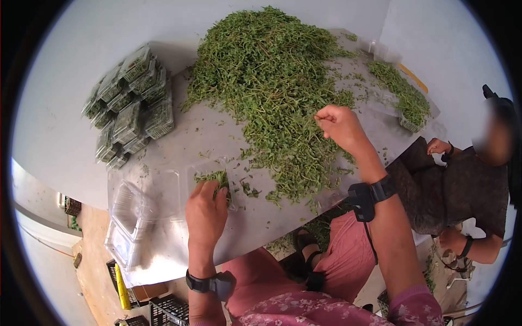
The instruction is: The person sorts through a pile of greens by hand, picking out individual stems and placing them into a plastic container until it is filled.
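Note:
A big heap of leafy green sprigs [272, 81], much like purslane, spreads over the table. My right hand [341, 129] hovers over the heap's right side with thumb and fingers pinched together; what is between them, if anything, is too small to make out. Near the front edge, an open clear plastic clamshell box [231, 187] holds a few green sprigs [217, 177]. My left hand [207, 209] is over this box, its fingers curled onto those sprigs and partly hiding them. The box's lid [166, 187] lies flat to the left.
Filled clamshell boxes [128, 122] are stacked at the back left. Empty clamshells [129, 214] lie nested at the left front edge. Another long pile of greens [402, 92] lies at the right, near a seated co-worker [462, 185]. Black crates [168, 309] stand on the floor below.

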The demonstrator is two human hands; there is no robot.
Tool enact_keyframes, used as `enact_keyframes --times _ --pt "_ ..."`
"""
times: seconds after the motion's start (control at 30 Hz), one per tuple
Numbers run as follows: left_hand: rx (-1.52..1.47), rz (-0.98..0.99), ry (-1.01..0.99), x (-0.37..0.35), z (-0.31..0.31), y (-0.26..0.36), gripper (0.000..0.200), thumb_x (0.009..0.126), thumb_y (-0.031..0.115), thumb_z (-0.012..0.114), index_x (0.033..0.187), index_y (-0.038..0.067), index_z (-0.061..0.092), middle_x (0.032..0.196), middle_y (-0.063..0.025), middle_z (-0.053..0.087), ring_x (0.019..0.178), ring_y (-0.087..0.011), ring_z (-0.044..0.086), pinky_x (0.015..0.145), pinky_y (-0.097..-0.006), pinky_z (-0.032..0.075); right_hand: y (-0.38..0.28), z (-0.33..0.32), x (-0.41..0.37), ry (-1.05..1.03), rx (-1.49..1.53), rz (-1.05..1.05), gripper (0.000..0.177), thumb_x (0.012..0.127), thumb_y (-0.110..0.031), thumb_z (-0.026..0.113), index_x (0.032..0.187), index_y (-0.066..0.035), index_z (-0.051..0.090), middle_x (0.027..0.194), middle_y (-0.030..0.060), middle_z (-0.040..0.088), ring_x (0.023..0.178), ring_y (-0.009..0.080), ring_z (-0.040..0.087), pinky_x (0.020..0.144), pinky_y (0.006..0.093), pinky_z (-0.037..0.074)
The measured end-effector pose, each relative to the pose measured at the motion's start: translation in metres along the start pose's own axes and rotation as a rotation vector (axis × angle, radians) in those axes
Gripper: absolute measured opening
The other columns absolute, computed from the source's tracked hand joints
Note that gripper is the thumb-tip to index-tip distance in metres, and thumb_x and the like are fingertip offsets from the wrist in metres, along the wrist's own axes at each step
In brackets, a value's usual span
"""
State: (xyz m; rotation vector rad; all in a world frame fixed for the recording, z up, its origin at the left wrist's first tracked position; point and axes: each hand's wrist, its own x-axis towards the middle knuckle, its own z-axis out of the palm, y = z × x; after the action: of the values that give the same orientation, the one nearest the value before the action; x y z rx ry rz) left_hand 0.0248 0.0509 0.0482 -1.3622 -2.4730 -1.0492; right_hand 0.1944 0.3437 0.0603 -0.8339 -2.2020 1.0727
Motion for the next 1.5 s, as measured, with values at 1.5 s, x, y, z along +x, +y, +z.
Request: enact_keyframes --times 1.5 --pt "-0.849 -0.377 -0.215 0.015 0.015 0.038 0.018 0.093 0.013 0.058 0.09 -0.001 0.068 0.064 -0.0024 0.06 0.051 -0.0065 0.052 0.048 -0.0213 0.041 -0.065 0.119 -0.03 0.165 -0.162 -0.393 0.013 0.085 -0.009 0.06 0.076 0.001 0.057 0.073 0.0189 0.058 0.067 0.0364 0.059 0.061 0.044 0.047"
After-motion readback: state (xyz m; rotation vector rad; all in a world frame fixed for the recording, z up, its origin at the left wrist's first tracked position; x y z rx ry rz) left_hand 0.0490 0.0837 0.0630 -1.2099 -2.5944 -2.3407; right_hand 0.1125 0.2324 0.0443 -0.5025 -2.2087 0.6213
